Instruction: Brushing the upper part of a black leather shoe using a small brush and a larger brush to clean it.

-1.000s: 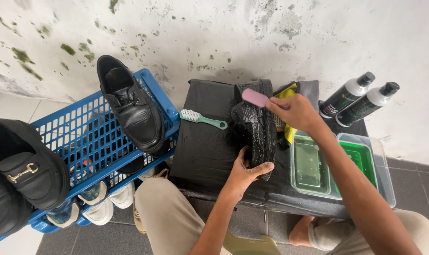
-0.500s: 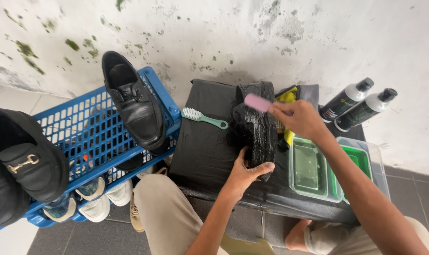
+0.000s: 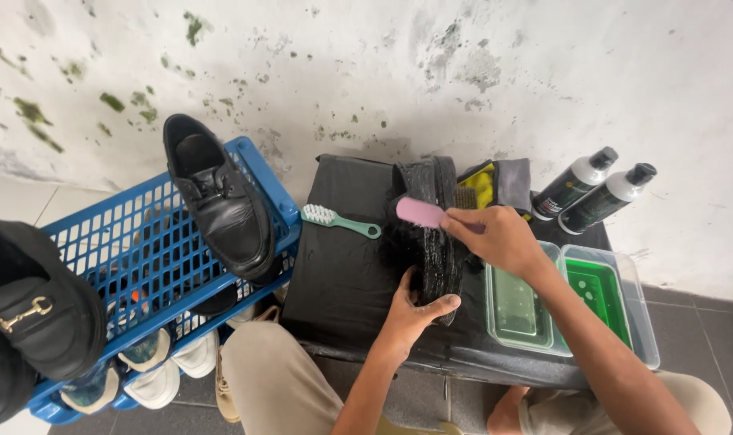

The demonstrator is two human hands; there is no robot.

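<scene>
Wet black sandal (image 3: 436, 234), centre frame, looks floppy and slippery: left hand (image 3: 411, 310) clamps its near end, right hand (image 3: 499, 239) grips a pink brush (image 3: 419, 212).

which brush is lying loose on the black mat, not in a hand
The green-handled brush with white bristles, lying on the black mat left of the black shoe. The pink brush is gripped in the right hand.

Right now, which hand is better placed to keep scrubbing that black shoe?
The right hand: it grips the pink brush against the black shoe. The left hand is busy holding the shoe's near end on the black table.
</scene>
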